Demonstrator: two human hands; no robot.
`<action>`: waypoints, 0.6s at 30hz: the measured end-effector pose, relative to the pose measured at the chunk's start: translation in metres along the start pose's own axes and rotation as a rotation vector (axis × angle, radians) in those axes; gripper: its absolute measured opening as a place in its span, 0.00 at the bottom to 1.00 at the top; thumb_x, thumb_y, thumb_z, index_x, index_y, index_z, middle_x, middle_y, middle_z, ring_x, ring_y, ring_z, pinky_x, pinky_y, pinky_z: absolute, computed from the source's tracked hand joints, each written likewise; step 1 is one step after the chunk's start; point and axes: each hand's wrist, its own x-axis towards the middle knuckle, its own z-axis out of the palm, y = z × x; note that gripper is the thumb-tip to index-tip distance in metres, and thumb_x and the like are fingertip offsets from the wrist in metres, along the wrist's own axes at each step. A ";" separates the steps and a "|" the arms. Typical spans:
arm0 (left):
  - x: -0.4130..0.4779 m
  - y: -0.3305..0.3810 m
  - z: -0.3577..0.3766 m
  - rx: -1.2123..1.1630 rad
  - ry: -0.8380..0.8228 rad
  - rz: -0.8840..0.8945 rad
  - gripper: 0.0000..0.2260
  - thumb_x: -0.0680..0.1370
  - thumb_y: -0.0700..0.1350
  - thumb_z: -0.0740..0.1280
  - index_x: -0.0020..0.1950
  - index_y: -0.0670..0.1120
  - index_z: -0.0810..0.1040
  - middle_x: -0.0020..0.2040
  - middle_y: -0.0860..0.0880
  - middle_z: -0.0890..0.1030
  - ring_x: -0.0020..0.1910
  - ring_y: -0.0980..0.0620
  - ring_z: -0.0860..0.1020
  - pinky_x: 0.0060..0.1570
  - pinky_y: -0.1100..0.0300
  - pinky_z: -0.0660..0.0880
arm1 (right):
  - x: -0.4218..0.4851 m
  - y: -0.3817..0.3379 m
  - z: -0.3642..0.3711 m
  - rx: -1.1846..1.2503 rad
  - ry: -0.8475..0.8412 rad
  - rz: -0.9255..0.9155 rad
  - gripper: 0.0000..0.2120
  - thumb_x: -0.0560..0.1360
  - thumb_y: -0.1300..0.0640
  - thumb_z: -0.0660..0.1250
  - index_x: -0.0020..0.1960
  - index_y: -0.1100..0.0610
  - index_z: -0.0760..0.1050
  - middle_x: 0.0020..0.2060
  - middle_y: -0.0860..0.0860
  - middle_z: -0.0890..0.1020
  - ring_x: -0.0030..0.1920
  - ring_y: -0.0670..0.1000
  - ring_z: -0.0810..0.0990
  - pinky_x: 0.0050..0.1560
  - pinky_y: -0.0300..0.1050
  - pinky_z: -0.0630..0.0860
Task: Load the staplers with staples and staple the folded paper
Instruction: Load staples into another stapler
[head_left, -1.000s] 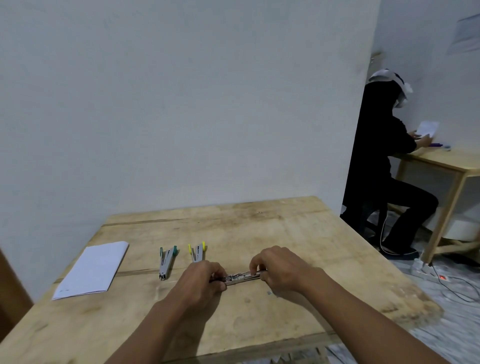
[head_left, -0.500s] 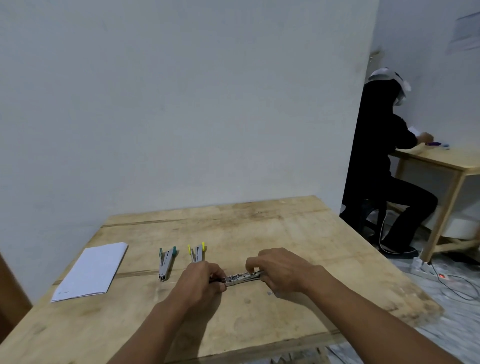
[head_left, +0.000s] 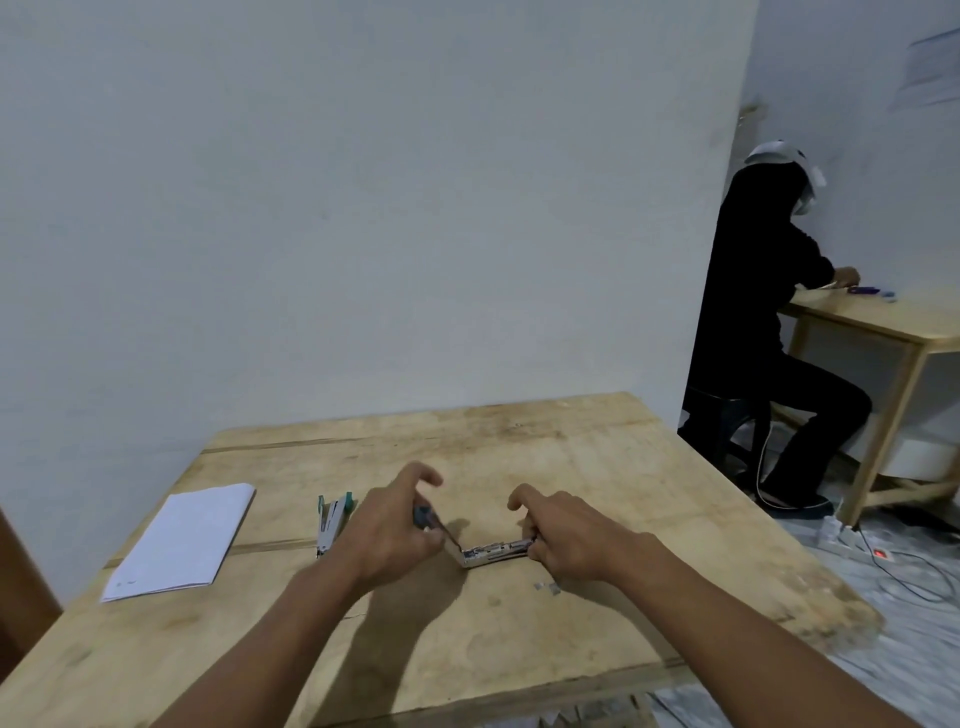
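A silver stapler (head_left: 491, 553) lies opened on the wooden table (head_left: 571, 457) between my hands. My left hand (head_left: 395, 525) grips its raised dark-tipped top arm, with the upper fingers spread. My right hand (head_left: 566, 535) pinches the other end of the metal base against the table. A second stapler with green tips (head_left: 332, 519) lies just left of my left hand. The yellow-tipped stapler is hidden behind my left hand. A folded white paper (head_left: 182, 540) rests at the table's left side. A few loose staples (head_left: 548, 587) lie by my right wrist.
A white wall stands close behind the table. At the right, a person in black (head_left: 758, 332) sits at another wooden table (head_left: 883, 317). A power strip and cables (head_left: 878, 551) lie on the floor beyond the table's right edge.
My left hand has lifted the stapler's top arm up and to the left, opening it. My right hand still holds the base end down. The yellow-tipped stapler is now covered by my left hand.
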 end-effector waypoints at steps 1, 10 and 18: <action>0.000 0.006 0.002 -0.116 0.048 -0.013 0.22 0.72 0.40 0.73 0.59 0.54 0.69 0.44 0.51 0.82 0.41 0.59 0.79 0.35 0.74 0.70 | 0.000 0.000 0.000 0.025 0.008 0.005 0.23 0.76 0.63 0.64 0.68 0.52 0.61 0.50 0.52 0.81 0.50 0.55 0.78 0.52 0.54 0.77; 0.012 0.012 0.061 -0.053 0.011 -0.036 0.06 0.71 0.42 0.71 0.47 0.50 0.82 0.40 0.52 0.84 0.41 0.55 0.80 0.42 0.60 0.77 | 0.000 0.004 -0.002 0.170 0.062 0.064 0.31 0.72 0.65 0.68 0.69 0.52 0.57 0.47 0.54 0.84 0.44 0.53 0.81 0.49 0.50 0.78; 0.023 0.018 0.062 0.159 -0.059 -0.022 0.07 0.73 0.44 0.69 0.50 0.51 0.83 0.46 0.49 0.84 0.45 0.48 0.80 0.45 0.54 0.77 | 0.003 0.008 0.000 0.209 0.056 0.071 0.31 0.73 0.64 0.70 0.69 0.52 0.59 0.44 0.48 0.80 0.46 0.50 0.81 0.51 0.46 0.78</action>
